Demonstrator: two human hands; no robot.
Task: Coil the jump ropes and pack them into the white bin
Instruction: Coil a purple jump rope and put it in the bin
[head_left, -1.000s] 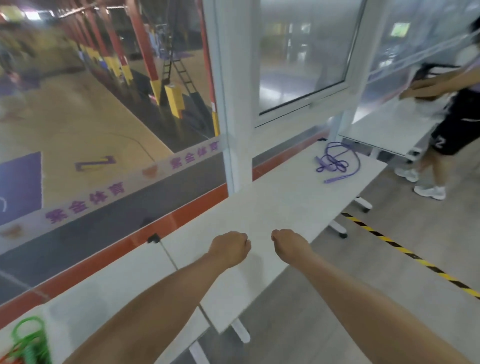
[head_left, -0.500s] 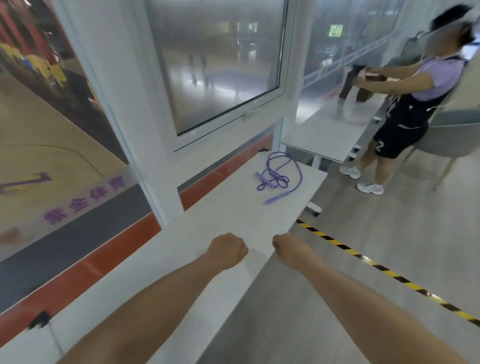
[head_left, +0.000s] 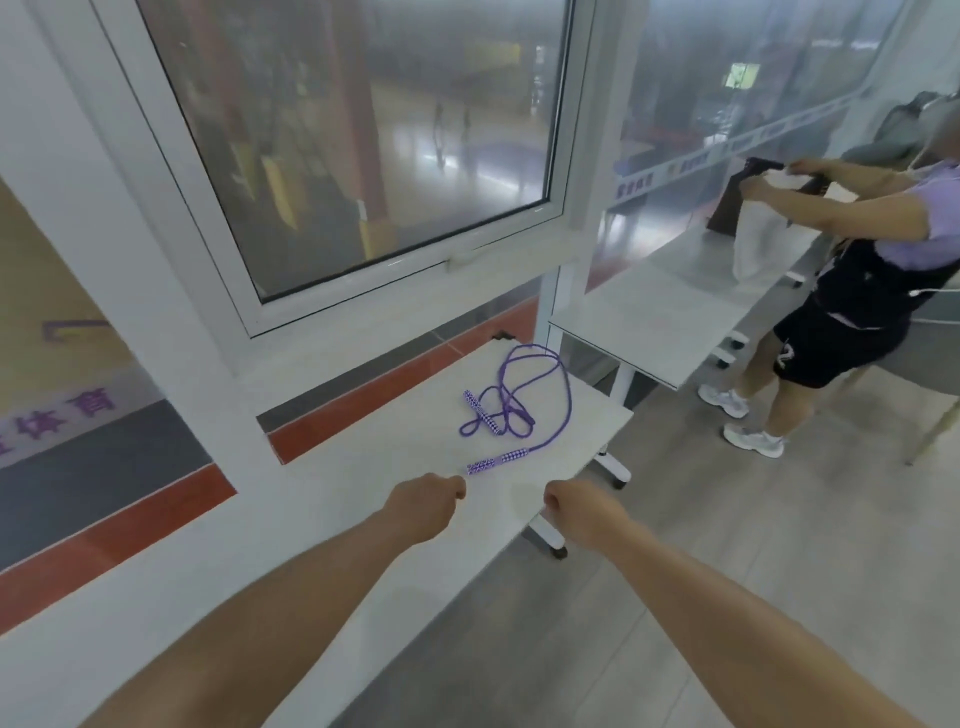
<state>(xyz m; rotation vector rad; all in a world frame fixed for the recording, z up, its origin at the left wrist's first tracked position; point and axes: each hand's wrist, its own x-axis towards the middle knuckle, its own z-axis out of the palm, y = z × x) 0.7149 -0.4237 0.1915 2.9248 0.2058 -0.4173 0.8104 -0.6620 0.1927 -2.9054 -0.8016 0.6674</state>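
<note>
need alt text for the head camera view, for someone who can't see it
A loosely tangled purple jump rope with patterned handles lies on a white table by a window. The wearer's left hand and right hand, both fisted and holding nothing, reach toward it. Another person stands at a second table on the right.

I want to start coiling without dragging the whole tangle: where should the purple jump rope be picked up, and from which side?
Probably by the near handle of the purple jump rope. It lies flat on the white table, apart from the loose loops, its free end pointing at the left hand. Come from the near side, from above, fingers across the shaft. The far handle sits under crossing cord.
</note>
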